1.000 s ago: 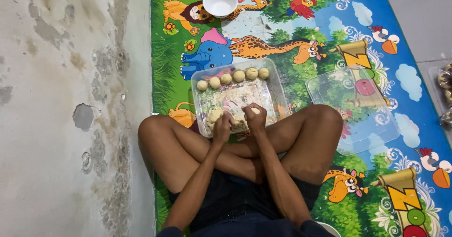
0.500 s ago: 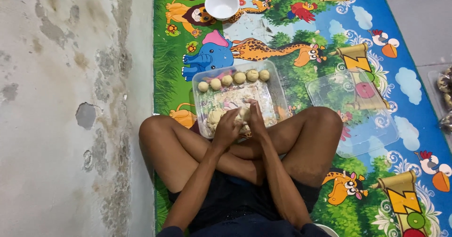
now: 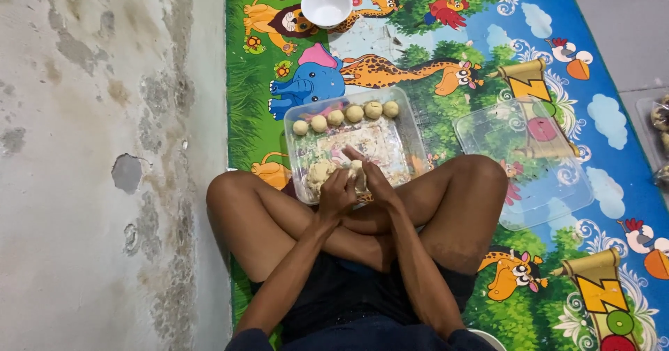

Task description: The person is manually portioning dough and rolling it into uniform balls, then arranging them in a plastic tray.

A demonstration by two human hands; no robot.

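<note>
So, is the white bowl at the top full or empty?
Empty. The white bowl stands upright on the mat, and its inside shows only plain white.

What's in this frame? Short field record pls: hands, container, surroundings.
posture: person seated cross-legged on a colourful animal play mat
left hand: pressed to the right hand, over the tray
right hand: palm against the left, small dough piece between them
tray: clear plastic, in front of the legs
dough balls: six in a row along the far edge
dough lump: near left corner
white bowl: beyond the tray
clear lid: right of the tray
</note>
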